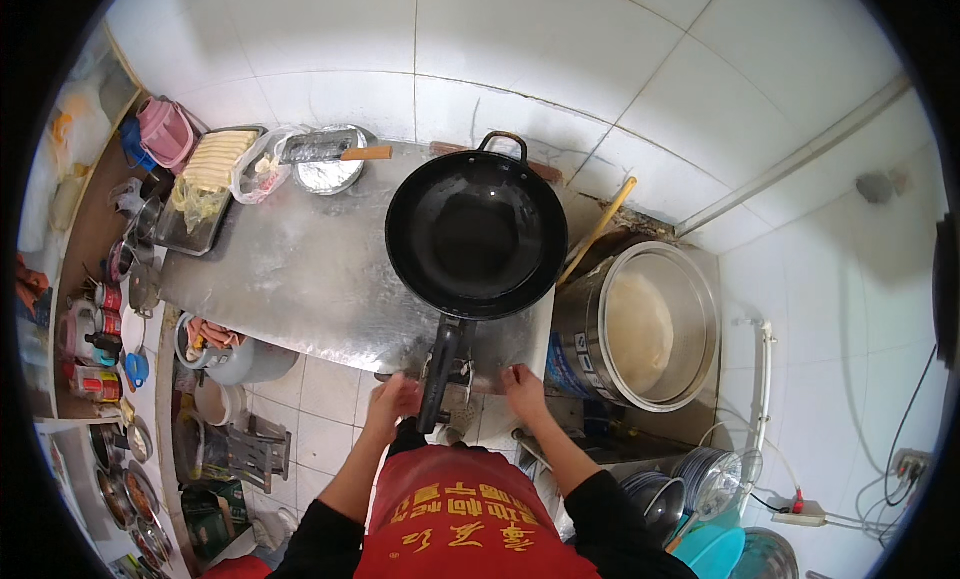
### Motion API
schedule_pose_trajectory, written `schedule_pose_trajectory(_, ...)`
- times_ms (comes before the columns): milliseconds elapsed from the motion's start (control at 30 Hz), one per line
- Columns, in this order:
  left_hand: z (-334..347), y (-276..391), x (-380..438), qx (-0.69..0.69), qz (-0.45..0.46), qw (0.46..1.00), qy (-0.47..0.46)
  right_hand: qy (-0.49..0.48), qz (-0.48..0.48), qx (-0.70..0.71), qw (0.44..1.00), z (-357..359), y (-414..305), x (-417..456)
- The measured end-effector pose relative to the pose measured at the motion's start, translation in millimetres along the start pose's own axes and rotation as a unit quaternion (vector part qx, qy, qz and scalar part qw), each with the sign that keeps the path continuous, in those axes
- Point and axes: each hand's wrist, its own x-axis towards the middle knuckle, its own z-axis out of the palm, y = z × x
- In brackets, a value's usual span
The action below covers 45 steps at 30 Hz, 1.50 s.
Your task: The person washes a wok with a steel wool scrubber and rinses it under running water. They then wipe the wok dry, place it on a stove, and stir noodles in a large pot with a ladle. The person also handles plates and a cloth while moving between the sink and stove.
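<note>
A black wok [476,234] with a loop handle at the back sits towards the right end of a metal-topped table [300,279]. Its long black handle [442,376] points towards me, past the front edge. My left hand [395,405] is just left of this handle, fingers bent and slightly blurred; a gap shows between them. Right of the handle, at the table's front edge, is my right hand [525,391] with curled fingers. No object shows in either hand, but the insides of the fingers are hidden. The wok's inside looks dark and shiny, without food.
A big metal pot [705,324] holding something pale stands at the right, beside a yellow stick [600,230]. Back left are a cleaver [322,145] on a foil-covered round container [330,175], a plastic bag [262,166] and a tray [191,230] of pale strips. A stool [259,455] stands lower left.
</note>
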Motion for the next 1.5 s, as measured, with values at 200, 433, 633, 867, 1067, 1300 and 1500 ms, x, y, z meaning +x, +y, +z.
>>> schedule_pose_trajectory(200,89,106,-18,-0.117,-0.074,0.961,-0.238,0.022,-0.123,-0.194,0.973,-75,-59,40)
schedule_pose_trajectory(433,57,148,-51,-0.13,0.012,0.968,-0.216,-0.001,-0.194,-0.342,0.919,-35,-143,173)
schedule_pose_trajectory(633,45,172,-70,-0.11,0.066,0.977,-0.169,-0.061,-0.177,-0.378,0.906,5,-137,203)
schedule_pose_trajectory(867,46,160,-69,-0.151,0.043,0.975,-0.158,0.007,-0.141,-0.337,0.931,-85,-157,150)
schedule_pose_trajectory(1067,64,158,-64,-0.158,0.019,0.969,-0.187,-0.105,-0.193,-0.374,0.901,1,-143,192)
schedule_pose_trajectory(1300,47,156,-70,-0.144,0.031,0.975,-0.167,0.055,-0.117,-0.311,0.942,-107,-157,164)
schedule_pose_trajectory(1500,62,136,-47,-0.087,-0.041,0.98,-0.173,0.272,-0.003,-0.103,0.957,-212,-111,91)
